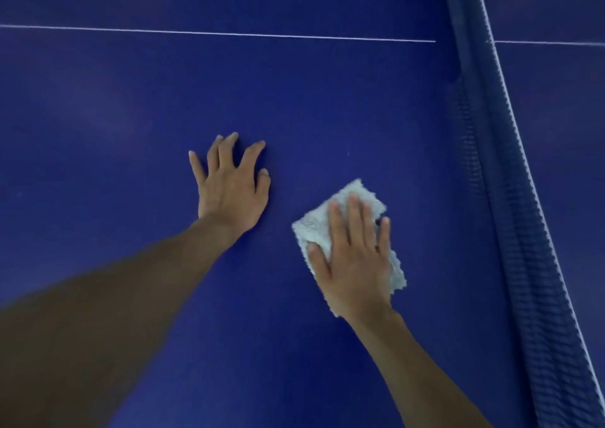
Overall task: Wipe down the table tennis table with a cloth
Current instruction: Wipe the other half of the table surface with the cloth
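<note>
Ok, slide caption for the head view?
Right hand presses a white cloth flat on the blue table near the net; left hand rests beside it.

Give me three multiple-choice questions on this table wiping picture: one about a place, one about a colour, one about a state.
1. Where does the net run?
A) right of the cloth
B) left of the cloth
C) under the cloth

2. What colour is the cloth?
A) red
B) white
C) black

3. How does the left hand lie?
A) gripping the cloth
B) clenched in a fist
C) spread flat on the table

Answers: 1 A, the net lies beyond the right hand pressing the cloth. 2 B, white fabric shows around that hand. 3 C, it splays on bare blue surface.
</note>
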